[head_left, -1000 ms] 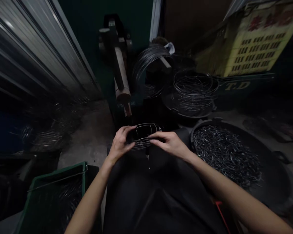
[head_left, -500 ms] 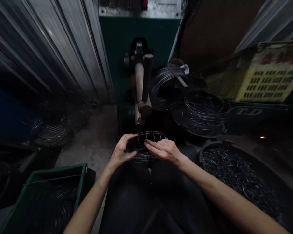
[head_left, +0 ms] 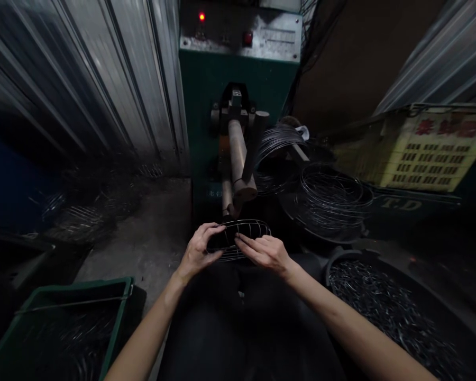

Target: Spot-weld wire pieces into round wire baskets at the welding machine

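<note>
Just in front of the machine (head_left: 200,95), the left hand (head_left: 200,248) grasps one end of the wire frame (head_left: 246,220); the right hand (head_left: 267,251) seems to pinch a crosswire. The frame looks light, stiff but springy, best held by its rims.

"What's new with the right hand (head_left: 264,251)?"

"Its thumb and forefinger no longer part over the near side of the wire frame (head_left: 249,220); now its fingers lie closer together, pointing into it."

"And the machine's lower arm (head_left: 227,200)?"

"A second ago its tip shows beyond the left hand (head_left: 200,248)'s fingers; now it comes down between both hands, by the far rim."

"Farther off?"

"Well beyond both hands, the control panel (head_left: 277,39) is now in view, its red lamp (head_left: 202,16) lit."
</note>
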A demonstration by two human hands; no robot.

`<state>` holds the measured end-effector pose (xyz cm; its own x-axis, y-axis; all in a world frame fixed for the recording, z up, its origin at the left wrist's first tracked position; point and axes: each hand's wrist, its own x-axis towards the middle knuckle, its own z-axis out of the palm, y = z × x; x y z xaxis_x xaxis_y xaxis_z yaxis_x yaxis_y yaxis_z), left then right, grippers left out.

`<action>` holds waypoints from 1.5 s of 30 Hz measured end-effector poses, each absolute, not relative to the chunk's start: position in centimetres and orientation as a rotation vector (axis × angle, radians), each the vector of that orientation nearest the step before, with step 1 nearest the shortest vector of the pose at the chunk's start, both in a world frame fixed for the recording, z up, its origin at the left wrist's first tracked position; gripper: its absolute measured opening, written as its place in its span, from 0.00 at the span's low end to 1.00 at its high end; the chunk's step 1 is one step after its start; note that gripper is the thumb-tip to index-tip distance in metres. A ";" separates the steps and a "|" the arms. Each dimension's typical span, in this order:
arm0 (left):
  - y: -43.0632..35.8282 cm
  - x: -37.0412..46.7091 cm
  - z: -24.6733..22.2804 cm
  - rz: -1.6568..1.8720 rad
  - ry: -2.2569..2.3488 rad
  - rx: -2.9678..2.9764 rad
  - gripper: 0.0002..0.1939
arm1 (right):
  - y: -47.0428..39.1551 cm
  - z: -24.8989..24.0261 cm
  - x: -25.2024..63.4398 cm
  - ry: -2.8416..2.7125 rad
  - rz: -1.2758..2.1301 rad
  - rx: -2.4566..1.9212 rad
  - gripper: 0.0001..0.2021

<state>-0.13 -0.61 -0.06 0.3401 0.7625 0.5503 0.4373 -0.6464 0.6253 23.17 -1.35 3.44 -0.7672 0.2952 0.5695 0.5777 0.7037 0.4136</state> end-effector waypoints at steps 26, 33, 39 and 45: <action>1.9 -2.7 -3.6 1.298 1.201 2.137 0.40 | -4.6 2.9 26.0 -2.224 -0.502 -1.129 0.16; -1.0 -1.4 -4.5 1.377 1.140 2.051 0.37 | -15.3 -4.7 42.6 -1.607 0.238 -2.742 0.14; -5.0 0.6 -3.3 1.084 1.067 1.989 0.39 | -19.9 -9.7 45.2 -1.654 0.718 -2.896 0.18; -5.4 2.4 -4.1 0.960 1.095 1.984 0.35 | -20.4 -8.8 45.0 -1.704 0.681 -3.000 0.22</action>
<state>2.35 -5.41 -4.06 0.3778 0.8830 0.2785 0.3922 -0.4251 0.8157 45.01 -20.41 -8.78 0.4745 0.7268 -0.4965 0.8688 -0.4773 0.1316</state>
